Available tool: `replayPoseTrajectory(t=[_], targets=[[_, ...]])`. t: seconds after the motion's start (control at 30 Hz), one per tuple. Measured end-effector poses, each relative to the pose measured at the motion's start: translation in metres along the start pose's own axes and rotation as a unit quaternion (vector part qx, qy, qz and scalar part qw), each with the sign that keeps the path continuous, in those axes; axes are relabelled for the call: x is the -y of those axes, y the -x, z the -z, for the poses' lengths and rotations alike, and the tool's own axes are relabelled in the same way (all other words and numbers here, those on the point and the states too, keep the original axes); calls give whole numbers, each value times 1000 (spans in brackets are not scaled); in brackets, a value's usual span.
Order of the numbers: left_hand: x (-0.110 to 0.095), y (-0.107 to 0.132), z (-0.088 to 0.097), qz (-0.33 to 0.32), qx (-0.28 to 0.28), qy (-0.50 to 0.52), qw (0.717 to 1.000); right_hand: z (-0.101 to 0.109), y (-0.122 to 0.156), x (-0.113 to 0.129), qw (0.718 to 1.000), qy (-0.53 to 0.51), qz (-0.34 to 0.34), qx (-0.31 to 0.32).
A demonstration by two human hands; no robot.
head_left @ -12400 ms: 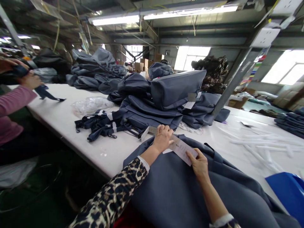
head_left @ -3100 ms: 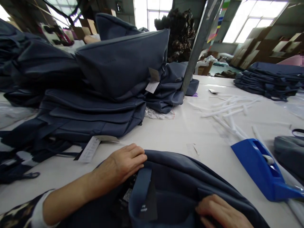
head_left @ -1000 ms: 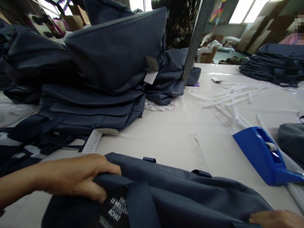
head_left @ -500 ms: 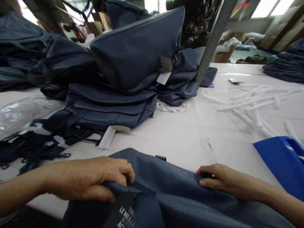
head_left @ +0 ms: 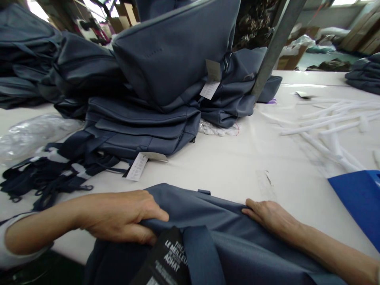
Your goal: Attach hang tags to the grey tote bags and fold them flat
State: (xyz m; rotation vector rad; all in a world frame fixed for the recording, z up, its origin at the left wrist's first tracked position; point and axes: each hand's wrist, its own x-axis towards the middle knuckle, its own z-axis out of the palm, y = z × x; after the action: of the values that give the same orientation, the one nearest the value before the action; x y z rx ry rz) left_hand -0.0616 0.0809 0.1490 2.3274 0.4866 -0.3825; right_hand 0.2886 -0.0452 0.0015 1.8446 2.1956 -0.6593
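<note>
A left hand (head_left: 118, 217) and a right hand (head_left: 270, 215) hold a blue-gray bag (head_left: 213, 209) at 6 o'clock on the white table (head_left: 231, 170).

The left hand curls and pinches a fold of the bag between its thumb and fingers. The right hand lies on the bag's top edge, with its fingers pressed together. A black tag (head_left: 168, 257) with white words sits just beside a blue strap (head_left: 202, 253). A pile of dark blue bags (head_left: 148, 118) stands at 12 o'clock, with a white paper tag (head_left: 136, 166) by it. A blue tape holder (head_left: 359, 202) sits at 4 o'clock.
</note>
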Motion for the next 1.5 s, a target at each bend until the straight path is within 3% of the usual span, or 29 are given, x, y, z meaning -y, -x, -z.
replayPoseTrajectory(t=[0.07,0.17,0.27,0.37,0.47,0.57,0.7,0.87,1.0,1.07,1.13,1.23,1.37,1.43,1.5], targets=[[9,-10,-2,26,88,34,995,-1,-5,-9,1000,13,-6,21],[20,-23,-4,39,115,55,991,16,-8,-9,1000,-17,18,-10],[25,-30,-4,28,122,64,990,45,-15,17,983,-118,125,-61],[26,-30,-6,23,134,57,989,56,-32,57,953,-153,259,-35],[29,-24,-9,29,107,16,994,38,-51,80,939,-64,333,-57],[35,-12,-13,28,54,22,998,18,-61,80,934,5,343,-102],[41,4,-19,18,-26,66,997,22,-65,81,910,48,391,-127],[28,18,-17,40,-9,89,995,27,-87,111,855,69,488,-158],[22,22,-17,35,-4,113,993,-5,-108,126,811,101,529,-230],[28,22,-20,45,-7,129,991,-21,-114,125,797,108,546,-236],[39,22,-23,75,-23,117,990,-30,-118,122,801,103,551,-212],[62,19,-27,135,-13,128,983,-27,-119,120,823,46,548,-142],[89,12,-35,158,13,219,963,7,-105,104,861,-45,503,-65],[96,6,-40,153,1,224,963,35,-88,75,904,-69,421,-36],[99,1,-46,144,-3,219,965,64,-59,35,955,-99,277,-28]])
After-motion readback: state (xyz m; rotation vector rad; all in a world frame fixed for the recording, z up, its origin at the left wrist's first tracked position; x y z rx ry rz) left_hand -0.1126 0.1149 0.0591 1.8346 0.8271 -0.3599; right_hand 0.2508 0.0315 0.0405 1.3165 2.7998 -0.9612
